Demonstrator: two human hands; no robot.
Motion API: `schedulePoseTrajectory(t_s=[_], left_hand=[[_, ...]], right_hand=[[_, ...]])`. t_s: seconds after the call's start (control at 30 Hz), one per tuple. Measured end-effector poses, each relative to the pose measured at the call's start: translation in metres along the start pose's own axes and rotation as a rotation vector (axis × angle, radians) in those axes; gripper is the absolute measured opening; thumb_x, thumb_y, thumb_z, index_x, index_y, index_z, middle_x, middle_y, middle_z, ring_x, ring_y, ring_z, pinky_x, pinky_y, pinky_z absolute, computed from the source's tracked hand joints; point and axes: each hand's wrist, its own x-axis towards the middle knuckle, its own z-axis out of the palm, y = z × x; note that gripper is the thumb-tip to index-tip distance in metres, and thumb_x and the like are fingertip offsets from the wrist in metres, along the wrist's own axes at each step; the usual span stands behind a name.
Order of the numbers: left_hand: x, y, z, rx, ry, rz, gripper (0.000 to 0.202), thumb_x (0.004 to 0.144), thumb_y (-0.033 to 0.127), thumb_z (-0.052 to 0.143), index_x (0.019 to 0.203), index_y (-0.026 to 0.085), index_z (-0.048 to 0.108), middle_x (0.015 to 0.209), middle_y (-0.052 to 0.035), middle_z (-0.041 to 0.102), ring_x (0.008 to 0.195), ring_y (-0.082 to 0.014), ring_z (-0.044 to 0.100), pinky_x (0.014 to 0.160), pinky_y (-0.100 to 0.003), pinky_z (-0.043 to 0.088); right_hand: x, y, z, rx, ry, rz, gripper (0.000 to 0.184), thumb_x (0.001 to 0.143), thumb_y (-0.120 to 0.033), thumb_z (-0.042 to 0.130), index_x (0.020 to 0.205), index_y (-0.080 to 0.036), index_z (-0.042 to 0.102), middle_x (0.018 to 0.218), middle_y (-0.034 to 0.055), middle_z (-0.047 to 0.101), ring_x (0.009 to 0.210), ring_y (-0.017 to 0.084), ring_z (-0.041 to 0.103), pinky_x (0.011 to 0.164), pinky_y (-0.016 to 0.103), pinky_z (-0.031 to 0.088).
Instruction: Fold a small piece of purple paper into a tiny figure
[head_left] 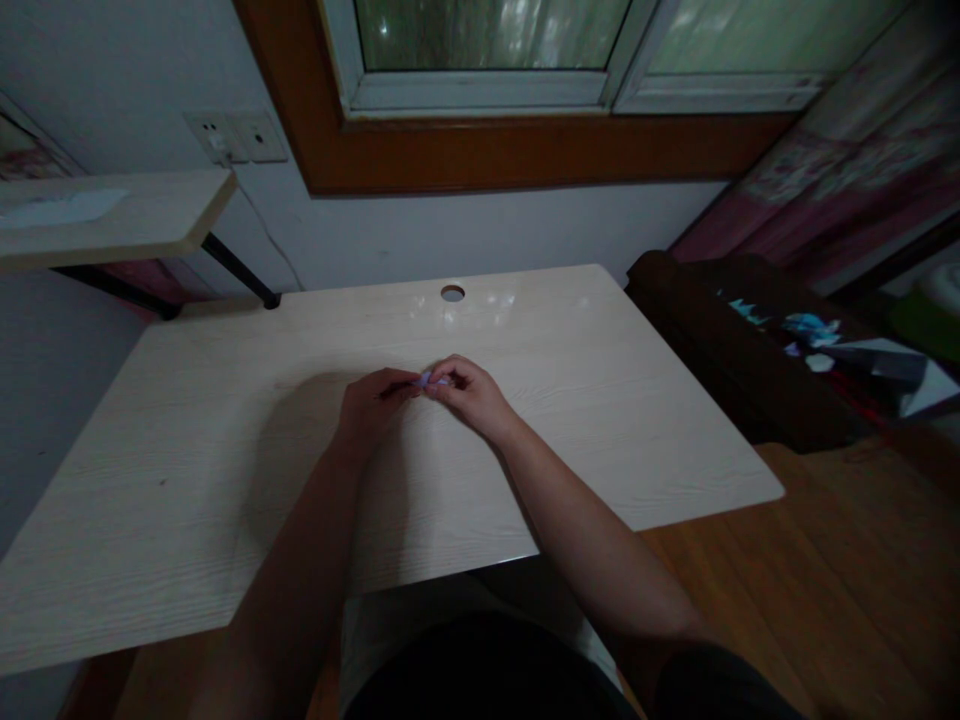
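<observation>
Over the desk [600, 400], my left hand [369, 405] and right hand [472, 398] pinch a purple piece [425, 380] between them, closed on it from either side. It looks light, perhaps thin paper, easily creased; its edges seem the best hold.

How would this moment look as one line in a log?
left hand: holds small purple piece | right hand: holds same piece | piece shape: partly hidden | desk: pale, round hole beyond hands

Between left hand [370, 405] and right hand [472, 395], above the table [600, 410], is an item [425, 380] (shelf [154, 215] left, window [484, 88] behind).
</observation>
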Motion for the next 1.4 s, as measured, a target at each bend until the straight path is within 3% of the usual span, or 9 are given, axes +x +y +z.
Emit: schedulePoseTrajectory(t_s=[0.37, 1.07, 1.4], left_hand=[[0.0020, -0.0026, 0.0032, -0.207, -0.052, -0.080, 0.026, 0.079, 0.043, 0.076, 0.093, 0.021, 0.075, 0.082, -0.0039, 0.077, 0.078, -0.0197, 0.073, 0.078, -0.032, 0.057], [0.0021, -0.0037, 0.0076, -0.185, -0.001, -0.131, 0.017, 0.078, 0.032, 0.072, 0.090, 0.020, 0.072, 0.079, -0.0027, 0.075, 0.073, -0.0191, 0.073, 0.072, -0.031, 0.058], [0.0011, 0.0005, 0.0048, -0.227, -0.007, -0.148, 0.023, 0.081, 0.031, 0.068, 0.102, 0.021, 0.070, 0.075, 0.0001, 0.070, 0.071, -0.0168, 0.072, 0.069, -0.027, 0.056]], right_hand=[[0.0003, 0.0027, -0.0003, 0.021, -0.032, -0.033, 0.020, 0.084, -0.040, 0.071, 0.084, -0.021, 0.065, 0.088, 0.0028, 0.063, 0.074, 0.014, 0.059, 0.072, 0.030, 0.048], [0.0003, 0.0047, 0.0032, -0.331, 0.057, -0.080, 0.006, 0.085, -0.029, 0.067, 0.084, -0.023, 0.068, 0.086, 0.0027, 0.068, 0.081, 0.018, 0.060, 0.074, 0.030, 0.045], [0.0019, 0.0096, 0.0053, 0.025, 0.107, 0.094, 0.019, 0.081, -0.034, 0.070, 0.093, -0.022, 0.063, 0.081, 0.0003, 0.068, 0.074, 0.015, 0.065, 0.072, 0.029, 0.051]])
